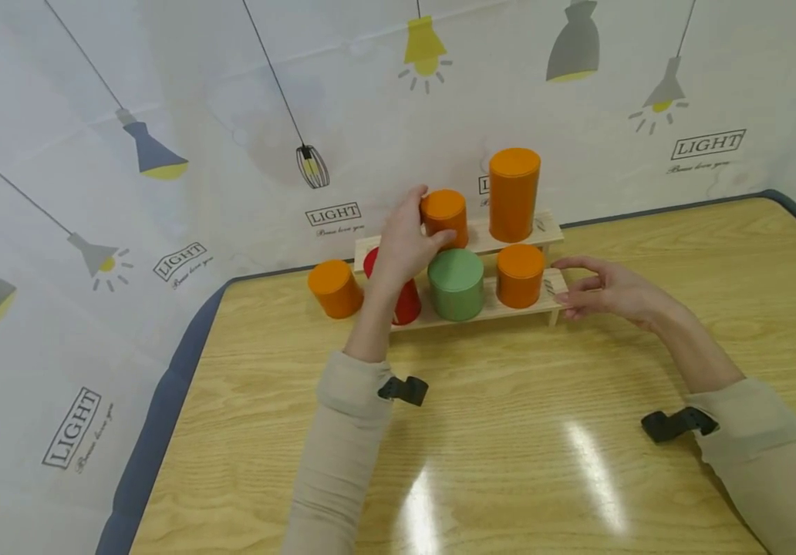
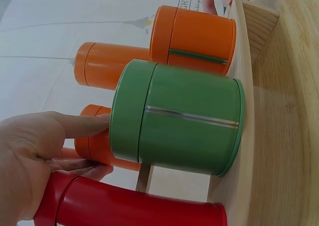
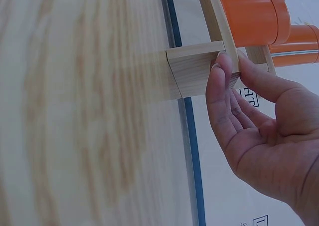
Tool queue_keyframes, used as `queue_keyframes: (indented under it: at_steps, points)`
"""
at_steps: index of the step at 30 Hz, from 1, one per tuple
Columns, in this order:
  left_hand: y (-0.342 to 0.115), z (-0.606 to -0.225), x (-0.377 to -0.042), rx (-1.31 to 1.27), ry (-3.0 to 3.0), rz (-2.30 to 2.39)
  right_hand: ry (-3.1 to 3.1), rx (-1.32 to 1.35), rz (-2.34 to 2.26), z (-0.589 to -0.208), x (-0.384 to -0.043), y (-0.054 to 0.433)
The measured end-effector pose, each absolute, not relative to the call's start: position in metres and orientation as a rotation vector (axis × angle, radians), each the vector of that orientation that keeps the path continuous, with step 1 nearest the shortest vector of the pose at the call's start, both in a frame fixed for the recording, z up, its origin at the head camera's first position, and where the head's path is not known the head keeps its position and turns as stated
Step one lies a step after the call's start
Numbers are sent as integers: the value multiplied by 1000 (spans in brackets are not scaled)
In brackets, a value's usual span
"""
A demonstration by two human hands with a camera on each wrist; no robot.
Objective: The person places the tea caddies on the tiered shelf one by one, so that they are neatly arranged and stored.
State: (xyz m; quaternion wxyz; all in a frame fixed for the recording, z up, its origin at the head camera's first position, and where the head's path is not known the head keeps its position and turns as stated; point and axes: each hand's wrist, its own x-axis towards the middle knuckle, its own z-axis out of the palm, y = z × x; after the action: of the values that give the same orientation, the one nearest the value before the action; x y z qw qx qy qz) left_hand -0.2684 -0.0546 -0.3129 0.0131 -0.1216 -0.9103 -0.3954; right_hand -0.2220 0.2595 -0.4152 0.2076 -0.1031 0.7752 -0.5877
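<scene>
My left hand [image 1: 401, 240] reaches over the red canister [image 1: 408, 303] and grips a short orange canister [image 1: 445, 218] at the upper tier of a two-step wooden shelf [image 3: 192, 76]. In the left wrist view, the thumb lies on the near side of this orange canister [image 2: 99, 146], partly hidden behind the green one. The shelf's right end is pinched between the thumb and fingers of my right hand [image 1: 609, 291]. Along the lower tier stand the red canister, a green canister [image 1: 457, 285] and another short orange canister [image 1: 521, 277].
A tall orange canister [image 1: 514, 196] stands on the upper tier, toward the right. Left of the shelf, one more orange canister [image 1: 335, 290] sits on the wooden table [image 1: 495, 432]. Behind everything hangs a lamp-patterned cloth [image 1: 245, 193], along the table's dark back edge.
</scene>
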Motion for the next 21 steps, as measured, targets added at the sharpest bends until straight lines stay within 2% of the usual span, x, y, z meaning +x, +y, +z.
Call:
queue_keyframes:
  at_steps: [21]
  points:
    - [-62, -308, -263, -505, -2305, -1592, 2183, -290, -1618, -419, -224, 262]
